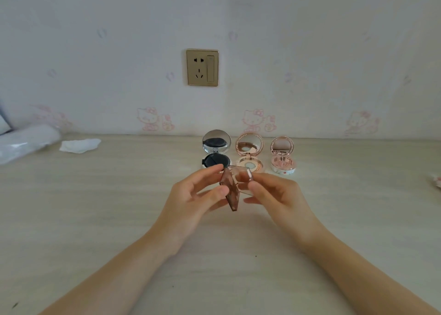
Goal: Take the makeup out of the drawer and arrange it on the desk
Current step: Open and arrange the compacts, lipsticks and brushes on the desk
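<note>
Above the middle of the pale wooden desk (95, 219) I hold a small translucent brown makeup case (230, 190), its lid partly swung apart. My left hand (198, 195) grips its left side and my right hand (274, 193) pinches the lid on the right. Behind it three round compacts stand with their mirrored lids up, in a row near the wall: a black and silver compact (216, 151), a rose-gold compact (249, 152), and a small pink compact (283, 157). The drawer is out of view.
A crumpled white tissue (80, 145) and a clear plastic bag (26, 140) lie at the desk's far left. A gold wall socket (202, 67) sits above the compacts. Something small and pink (436, 182) shows at the right edge.
</note>
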Tool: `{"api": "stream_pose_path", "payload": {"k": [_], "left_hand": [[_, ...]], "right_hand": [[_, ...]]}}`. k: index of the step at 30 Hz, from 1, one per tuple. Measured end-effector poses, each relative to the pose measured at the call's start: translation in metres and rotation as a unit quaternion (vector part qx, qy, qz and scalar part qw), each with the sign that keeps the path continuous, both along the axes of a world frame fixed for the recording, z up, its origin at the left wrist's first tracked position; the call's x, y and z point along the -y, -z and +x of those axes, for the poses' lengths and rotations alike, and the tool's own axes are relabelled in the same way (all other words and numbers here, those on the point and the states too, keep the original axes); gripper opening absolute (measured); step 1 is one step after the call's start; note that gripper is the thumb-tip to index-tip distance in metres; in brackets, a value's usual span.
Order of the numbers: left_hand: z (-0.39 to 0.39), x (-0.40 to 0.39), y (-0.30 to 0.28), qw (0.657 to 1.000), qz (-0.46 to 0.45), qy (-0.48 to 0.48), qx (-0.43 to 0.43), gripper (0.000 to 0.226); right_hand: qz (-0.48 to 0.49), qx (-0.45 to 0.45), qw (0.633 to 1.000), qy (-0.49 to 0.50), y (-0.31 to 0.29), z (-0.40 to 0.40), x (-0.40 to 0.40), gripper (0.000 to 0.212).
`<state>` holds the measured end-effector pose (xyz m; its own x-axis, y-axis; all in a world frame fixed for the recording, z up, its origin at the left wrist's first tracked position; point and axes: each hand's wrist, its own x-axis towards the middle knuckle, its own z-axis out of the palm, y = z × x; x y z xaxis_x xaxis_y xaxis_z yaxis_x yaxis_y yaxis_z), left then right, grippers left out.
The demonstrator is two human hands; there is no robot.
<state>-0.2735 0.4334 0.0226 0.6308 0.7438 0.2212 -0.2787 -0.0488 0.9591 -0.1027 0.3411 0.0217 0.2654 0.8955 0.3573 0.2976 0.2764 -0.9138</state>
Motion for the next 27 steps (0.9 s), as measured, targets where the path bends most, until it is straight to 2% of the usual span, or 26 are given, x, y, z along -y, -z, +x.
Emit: {"api": "stream_pose_path", "payload": {"k": [6, 9, 11, 14, 17, 19, 23, 27], "left_hand": [[0.001, 0.003, -0.002, 0.991, -0.107, 0.071, 0.037, 0.052], [0.0, 0.004, -0.001, 0.991, -0.102, 0.087, 0.009, 0.057], [-0.001, 0.004, 0.001, 0.995, -0.052, 0.075, -0.048, 0.063], [-0.001, 0.006, 0.002, 0.985, 0.082, 0.024, -0.153, 0.072], [0.0, 0.008, 0.006, 0.931, 0.255, -0.044, -0.257, 0.076], [-0.001, 0.01, 0.008, 0.899, 0.325, -0.079, -0.284, 0.076], [-0.003, 0.011, 0.012, 0.876, 0.379, -0.101, -0.282, 0.074], [-0.004, 0.008, 0.016, 0.878, 0.372, -0.1, -0.285, 0.066]], "right_hand": [[-0.002, -0.062, 0.996, 0.057, -0.004, 0.004, -0.002, 0.028], [-0.006, -0.064, 0.996, 0.069, -0.004, 0.004, -0.003, 0.028], [-0.001, -0.069, 0.995, 0.078, -0.005, 0.004, -0.003, 0.025], [0.007, -0.066, 0.994, 0.085, -0.005, 0.004, -0.004, 0.018], [0.001, -0.041, 0.995, 0.087, -0.002, 0.005, -0.004, 0.014], [-0.005, -0.023, 0.996, 0.091, -0.001, 0.006, -0.005, 0.012], [-0.012, -0.011, 0.995, 0.097, 0.002, 0.008, -0.006, 0.015], [-0.018, 0.002, 0.994, 0.11, 0.005, 0.008, -0.007, 0.019]]}}
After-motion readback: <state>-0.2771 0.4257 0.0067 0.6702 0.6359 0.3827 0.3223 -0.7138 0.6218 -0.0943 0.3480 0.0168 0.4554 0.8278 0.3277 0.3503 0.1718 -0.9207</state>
